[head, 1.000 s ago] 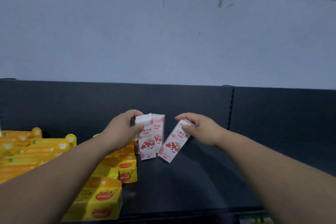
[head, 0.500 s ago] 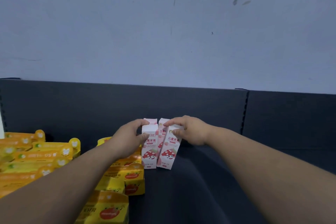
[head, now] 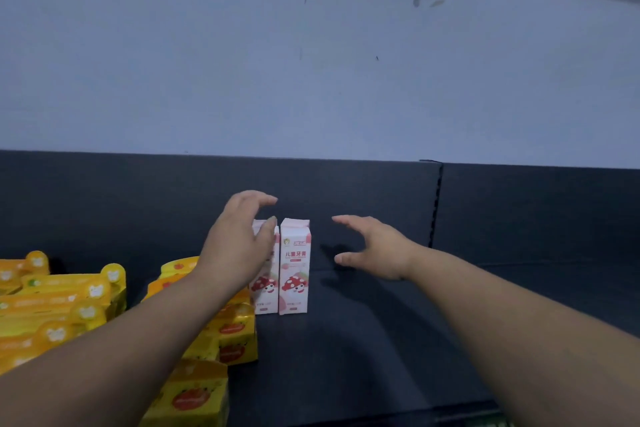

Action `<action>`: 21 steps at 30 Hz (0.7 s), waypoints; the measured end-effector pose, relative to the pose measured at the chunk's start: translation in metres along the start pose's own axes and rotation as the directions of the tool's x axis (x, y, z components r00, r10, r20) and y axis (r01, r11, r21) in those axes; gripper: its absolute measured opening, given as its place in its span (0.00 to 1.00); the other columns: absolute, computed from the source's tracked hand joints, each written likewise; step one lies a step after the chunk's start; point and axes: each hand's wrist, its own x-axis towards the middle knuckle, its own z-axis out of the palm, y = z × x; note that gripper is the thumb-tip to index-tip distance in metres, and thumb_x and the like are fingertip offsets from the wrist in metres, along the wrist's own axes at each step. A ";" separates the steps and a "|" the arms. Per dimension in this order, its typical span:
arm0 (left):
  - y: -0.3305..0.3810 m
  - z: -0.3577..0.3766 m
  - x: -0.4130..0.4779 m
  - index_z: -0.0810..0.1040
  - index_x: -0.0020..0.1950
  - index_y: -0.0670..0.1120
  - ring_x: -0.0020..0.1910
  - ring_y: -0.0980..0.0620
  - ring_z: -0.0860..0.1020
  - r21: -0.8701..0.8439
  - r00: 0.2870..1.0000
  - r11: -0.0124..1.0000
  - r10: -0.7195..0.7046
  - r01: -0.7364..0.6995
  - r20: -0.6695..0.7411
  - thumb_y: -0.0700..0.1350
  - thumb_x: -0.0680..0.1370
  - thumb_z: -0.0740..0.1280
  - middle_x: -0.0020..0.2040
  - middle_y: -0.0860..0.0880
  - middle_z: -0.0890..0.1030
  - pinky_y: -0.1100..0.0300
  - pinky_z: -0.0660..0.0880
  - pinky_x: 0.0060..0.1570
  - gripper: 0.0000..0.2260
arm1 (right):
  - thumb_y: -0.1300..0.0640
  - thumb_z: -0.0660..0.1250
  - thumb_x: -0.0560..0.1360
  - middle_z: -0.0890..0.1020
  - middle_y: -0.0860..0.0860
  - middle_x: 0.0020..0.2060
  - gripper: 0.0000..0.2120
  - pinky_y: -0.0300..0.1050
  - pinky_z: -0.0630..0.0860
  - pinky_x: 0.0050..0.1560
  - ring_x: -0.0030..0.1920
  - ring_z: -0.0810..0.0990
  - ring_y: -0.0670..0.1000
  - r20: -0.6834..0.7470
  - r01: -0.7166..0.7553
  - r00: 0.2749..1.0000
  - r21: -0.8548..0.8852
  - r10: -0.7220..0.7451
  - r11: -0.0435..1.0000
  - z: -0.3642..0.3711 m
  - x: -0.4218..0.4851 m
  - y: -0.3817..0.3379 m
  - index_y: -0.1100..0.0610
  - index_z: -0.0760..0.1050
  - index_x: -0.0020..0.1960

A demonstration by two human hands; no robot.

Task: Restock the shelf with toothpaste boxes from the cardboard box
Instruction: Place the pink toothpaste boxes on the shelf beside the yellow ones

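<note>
Toothpaste boxes [head: 293,265], pink-white with mushroom cartoons, stand upright together.

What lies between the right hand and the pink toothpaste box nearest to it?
Nothing: in the head view, only bare dark shelf shows between the open right hand and the upright pink toothpaste box; they do not touch.

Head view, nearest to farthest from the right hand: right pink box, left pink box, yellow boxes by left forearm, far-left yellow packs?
1. right pink box, just left of the right hand.
2. left pink box, partly behind the left hand.
3. yellow boxes, lower left, by the left forearm.
4. far-left yellow packs, at the left edge.
</note>
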 end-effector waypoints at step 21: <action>0.332 0.158 -0.173 0.69 0.68 0.52 0.65 0.54 0.68 -0.394 0.799 0.891 0.399 -0.223 0.449 0.49 0.78 0.66 0.69 0.54 0.65 0.66 0.62 0.57 0.19 | 0.43 0.71 0.73 0.64 0.51 0.74 0.36 0.46 0.71 0.65 0.66 0.72 0.54 -0.232 -0.572 0.803 -0.036 0.550 0.820 -0.129 -0.395 0.178 0.44 0.58 0.76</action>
